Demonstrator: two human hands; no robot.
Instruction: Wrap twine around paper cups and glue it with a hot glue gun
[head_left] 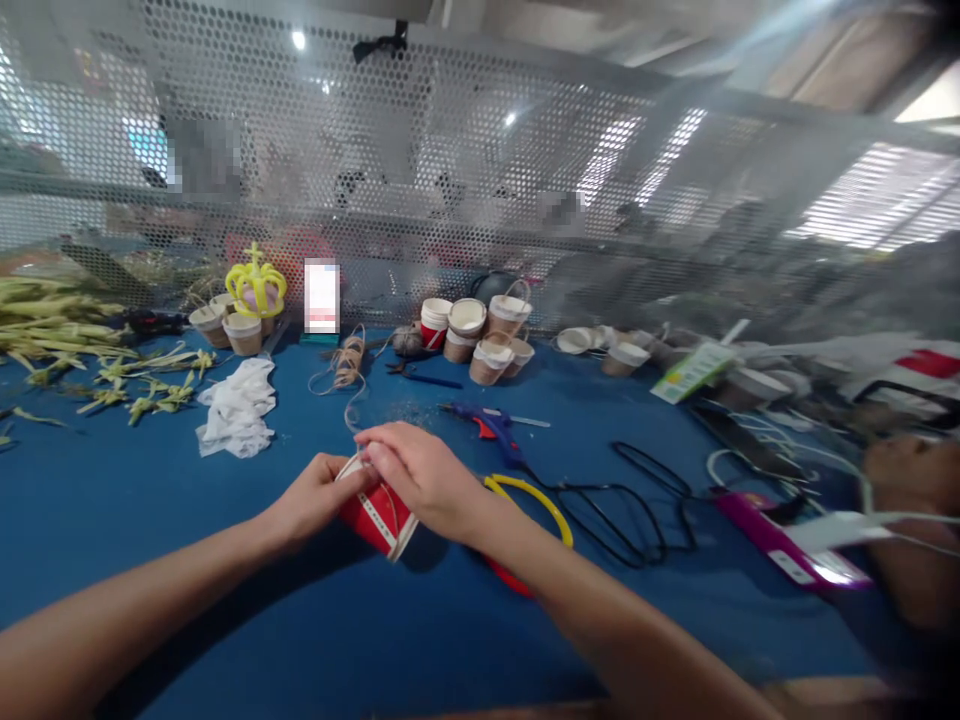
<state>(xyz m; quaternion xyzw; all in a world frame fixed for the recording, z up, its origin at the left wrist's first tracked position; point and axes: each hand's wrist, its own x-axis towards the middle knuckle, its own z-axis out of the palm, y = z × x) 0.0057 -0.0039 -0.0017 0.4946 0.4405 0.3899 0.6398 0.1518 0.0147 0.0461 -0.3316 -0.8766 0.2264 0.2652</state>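
A red paper cup with a white rim lies tilted between both hands above the blue table. My left hand grips its left side. My right hand is closed over its top, fingers pinching a thin tan string at the cup's upper edge. The string runs back to a loose coil of raffia. A blue glue gun lies just behind my right hand, and yellow-handled scissors lie under my right wrist.
Several paper cups stand at the back middle, more at back left with a yellow crown. White cloth, green leaves, a black cable, a pink package. A perforated metal screen walls the back.
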